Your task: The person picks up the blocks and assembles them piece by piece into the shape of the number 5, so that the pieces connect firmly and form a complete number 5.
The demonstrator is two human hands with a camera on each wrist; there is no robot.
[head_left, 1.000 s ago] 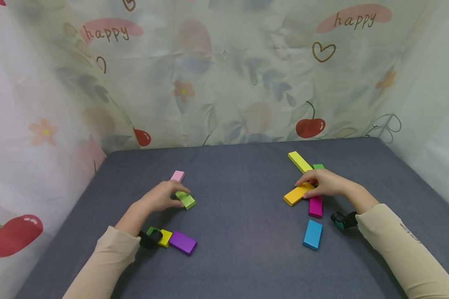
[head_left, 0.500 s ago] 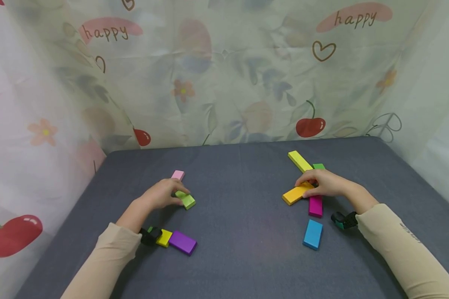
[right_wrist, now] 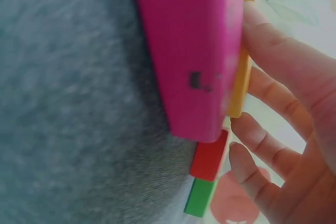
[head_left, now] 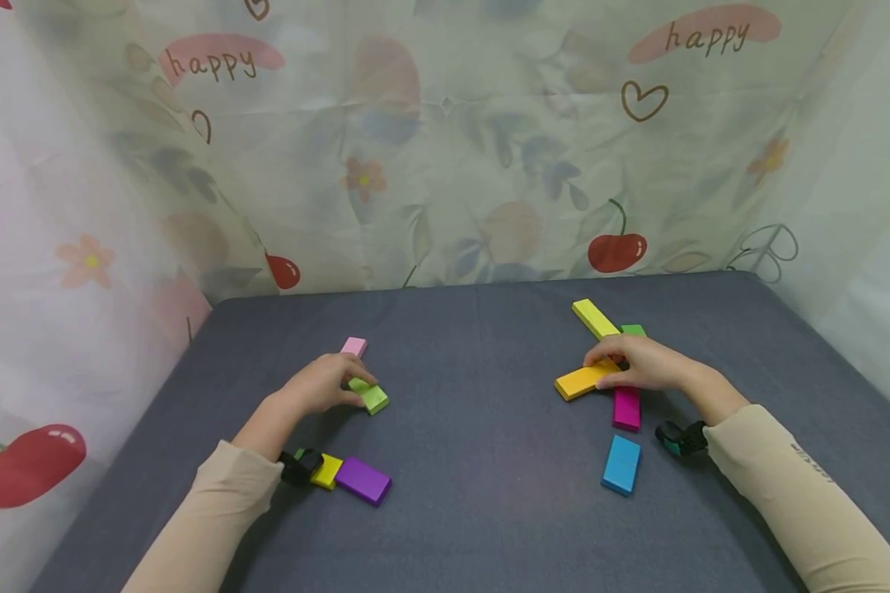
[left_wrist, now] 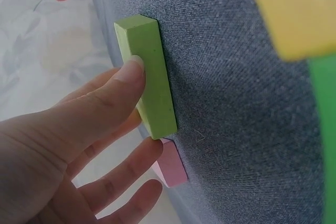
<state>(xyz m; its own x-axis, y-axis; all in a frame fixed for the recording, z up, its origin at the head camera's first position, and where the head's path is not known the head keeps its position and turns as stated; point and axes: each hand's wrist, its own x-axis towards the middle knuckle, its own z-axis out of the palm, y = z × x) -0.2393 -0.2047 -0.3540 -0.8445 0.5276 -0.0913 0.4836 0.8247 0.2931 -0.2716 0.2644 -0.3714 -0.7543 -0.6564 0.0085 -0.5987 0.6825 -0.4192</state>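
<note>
In the head view my left hand pinches a light green wooden block between thumb and fingers. The left wrist view shows the thumb on that block's long side, with a pink block just past its end. My right hand grips an orange block by its right end. Beside it in the right wrist view, a magenta block fills the foreground, partly hiding the orange block. A red block and a green block show beyond; in the head view the hand hides the red one.
A yellow block lies behind the right hand, and a blue block sits nearer the front. Below the left wrist are a purple block, a yellow block and a partly hidden green one. Dark cloth covers the table; patterned curtains surround it.
The orange block has slid slightly to the left, its right end still in my right hand's grip. My left hand and the light green block have stayed almost still.
</note>
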